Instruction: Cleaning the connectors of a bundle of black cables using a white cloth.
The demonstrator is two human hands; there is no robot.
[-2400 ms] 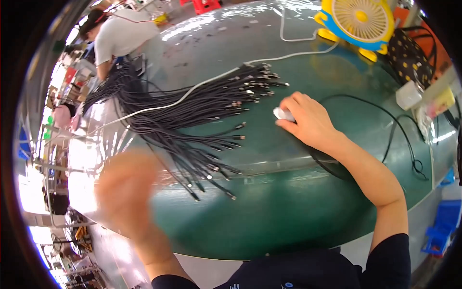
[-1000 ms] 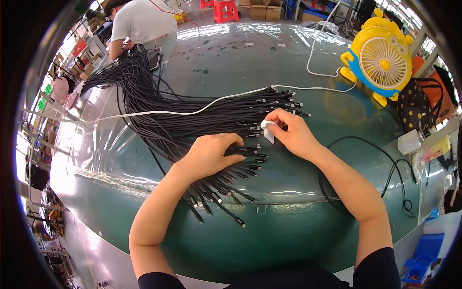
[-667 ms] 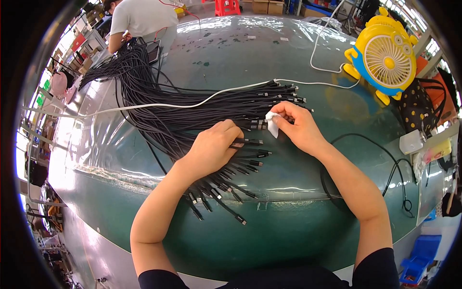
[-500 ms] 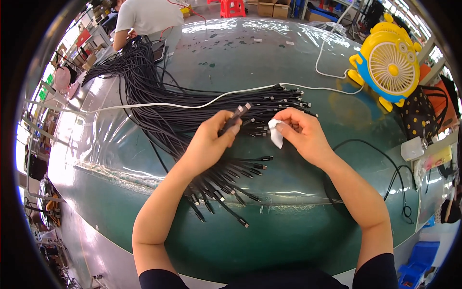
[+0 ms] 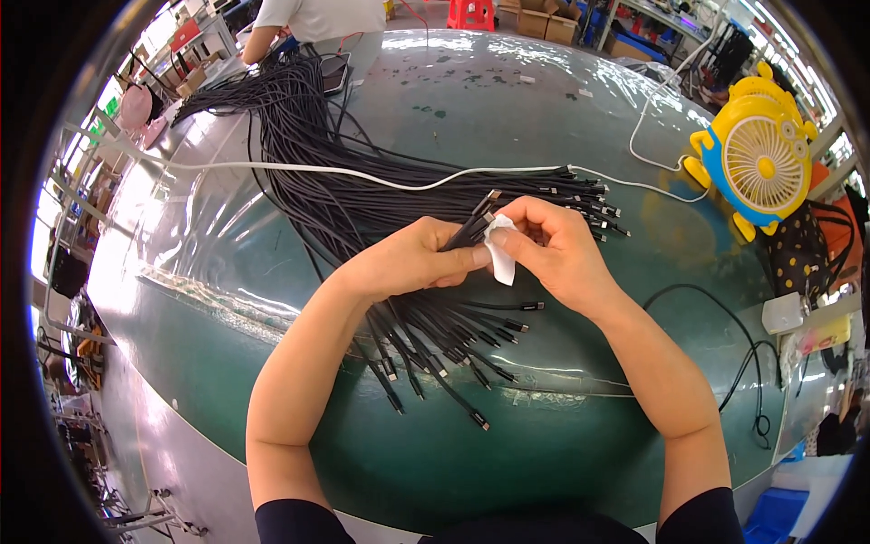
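Note:
My left hand (image 5: 412,258) is closed around the ends of black USB cables (image 5: 467,234), their metal plugs pointing up and away from me. Pinched between the thumb and fingers of my right hand (image 5: 562,258) is a small white cloth (image 5: 503,267). It presses against one of the held plugs, and the two hands nearly meet. Beneath and beyond them a thick bundle of black cables (image 5: 317,172) runs to the far left. One group of plug ends (image 5: 589,204) lies beyond my right hand; another fan of ends (image 5: 480,349) spreads nearer to me.
A white cord (image 5: 381,179) crosses over the bundle towards a yellow and blue fan (image 5: 761,168) at the right. A dark phone-like device (image 5: 335,74) lies by the bundle's far end, near a seated person (image 5: 322,20). A loose black cord (image 5: 716,313) curls on the right.
My hands have come together, bringing the white cloth onto a plug held in my left hand. The view has shifted slightly, so the table's things appear farther right.

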